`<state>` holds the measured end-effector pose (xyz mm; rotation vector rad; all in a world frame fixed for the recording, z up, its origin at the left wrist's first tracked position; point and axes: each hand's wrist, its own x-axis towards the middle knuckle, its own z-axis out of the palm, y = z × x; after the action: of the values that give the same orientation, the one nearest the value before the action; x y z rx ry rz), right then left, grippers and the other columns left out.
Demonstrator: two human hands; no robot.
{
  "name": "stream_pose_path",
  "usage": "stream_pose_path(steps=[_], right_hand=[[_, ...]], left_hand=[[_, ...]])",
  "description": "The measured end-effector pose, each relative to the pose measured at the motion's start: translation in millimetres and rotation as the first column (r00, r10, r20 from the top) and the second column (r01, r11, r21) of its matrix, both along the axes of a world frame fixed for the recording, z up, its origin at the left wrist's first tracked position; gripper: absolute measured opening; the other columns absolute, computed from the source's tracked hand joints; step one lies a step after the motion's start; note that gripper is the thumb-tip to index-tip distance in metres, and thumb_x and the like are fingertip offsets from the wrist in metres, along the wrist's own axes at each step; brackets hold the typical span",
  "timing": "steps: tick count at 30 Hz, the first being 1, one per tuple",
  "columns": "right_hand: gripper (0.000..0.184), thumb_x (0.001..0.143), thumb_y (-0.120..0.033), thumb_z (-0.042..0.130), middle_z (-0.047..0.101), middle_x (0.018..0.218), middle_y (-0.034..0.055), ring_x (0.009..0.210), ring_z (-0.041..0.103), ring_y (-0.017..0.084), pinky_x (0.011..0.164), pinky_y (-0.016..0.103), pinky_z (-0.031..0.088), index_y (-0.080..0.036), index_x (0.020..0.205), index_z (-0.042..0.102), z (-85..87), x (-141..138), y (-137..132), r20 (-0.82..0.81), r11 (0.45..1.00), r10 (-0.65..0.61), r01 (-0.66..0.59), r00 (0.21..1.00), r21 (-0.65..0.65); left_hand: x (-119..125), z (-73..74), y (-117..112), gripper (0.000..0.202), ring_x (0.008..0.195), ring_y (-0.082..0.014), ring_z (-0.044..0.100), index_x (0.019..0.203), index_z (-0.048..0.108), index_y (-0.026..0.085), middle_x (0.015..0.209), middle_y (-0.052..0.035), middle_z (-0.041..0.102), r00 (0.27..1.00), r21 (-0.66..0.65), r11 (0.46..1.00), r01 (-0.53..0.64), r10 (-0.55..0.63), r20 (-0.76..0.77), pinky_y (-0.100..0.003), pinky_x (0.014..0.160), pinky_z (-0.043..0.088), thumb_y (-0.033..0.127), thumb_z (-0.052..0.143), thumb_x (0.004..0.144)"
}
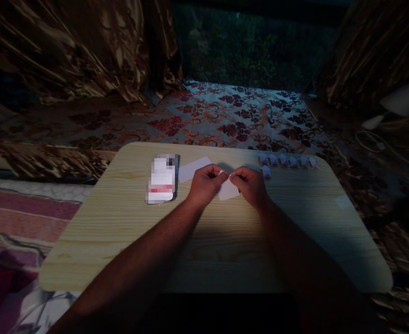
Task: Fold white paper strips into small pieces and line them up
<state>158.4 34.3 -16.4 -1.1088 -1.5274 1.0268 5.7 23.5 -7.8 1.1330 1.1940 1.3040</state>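
Observation:
Between both hands is a small sheet of white paper [228, 190], held above the wooden table near its middle. My left hand [207, 183] pinches the paper's upper left part between thumb and fingers. My right hand [249, 183] grips the upper right part the same way, its fingertips close to the left ones. The upper edge of the paper is partly covered by the fingers, so any crease there cannot be made out. Just behind my left hand lies a flat white sheet of paper [194, 169].
A phone-shaped item [161, 178], pixelated, lies left on the wooden table [121, 241]. Several small folded paper pieces [283, 160] line the back right, with one folded piece [266, 172] in front. A pale scrap [343, 202] lies near the right edge. Behind is a floral-covered ledge [235, 111].

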Motion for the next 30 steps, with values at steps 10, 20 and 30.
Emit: stream_pose_path(steps=[10, 20, 30], right_hand=[[0.012, 0.076, -0.025, 0.063, 0.056, 0.055, -0.0029, 0.05, 0.047, 0.01, 0.047, 0.024, 0.035, -0.018, 0.066, 0.063, 1.0, -1.5, -0.6, 0.012, 0.999, -0.037, 0.037, 0.999, 0.015], [0.012, 0.075, -0.026, 0.064, 0.057, 0.057, -0.0024, 0.053, 0.049, 0.011, 0.049, 0.024, 0.036, -0.018, 0.066, 0.064, -0.2, -2.3, 0.4, 0.006, 0.998, -0.063, 0.062, 0.998, 0.024], [0.013, 0.074, -0.025, 0.064, 0.054, 0.054, -0.0032, 0.051, 0.046, 0.011, 0.048, 0.024, 0.033, -0.019, 0.063, 0.062, 2.4, -1.8, 0.0, 0.022, 0.996, -0.064, 0.063, 0.998, 0.055]], left_hand=[[0.4, -0.6, -0.2, 0.018, 0.057, -0.01, 0.054, 0.072, 0.069, 0.016, 0.066, -0.0007, 0.066, 1.0, -0.004, 1.0, 0.013, -0.013, 0.023, -0.023, 0.055, 0.039, 0.031, 0.077, 0.068], [-0.4, -5.6, 2.1, 0.015, 0.057, -0.0113, 0.055, 0.07, 0.071, 0.016, 0.066, -0.0016, 0.067, 0.998, 0.01, 1.0, -0.017, 0.017, 0.061, -0.025, 0.056, 0.041, 0.03, 0.076, 0.068], [-2.3, -8.3, 3.6, 0.015, 0.056, -0.0119, 0.054, 0.071, 0.071, 0.016, 0.065, -0.0015, 0.067, 0.995, 0.009, 1.0, 0.011, -0.012, 0.097, -0.026, 0.055, 0.041, 0.031, 0.074, 0.07]])
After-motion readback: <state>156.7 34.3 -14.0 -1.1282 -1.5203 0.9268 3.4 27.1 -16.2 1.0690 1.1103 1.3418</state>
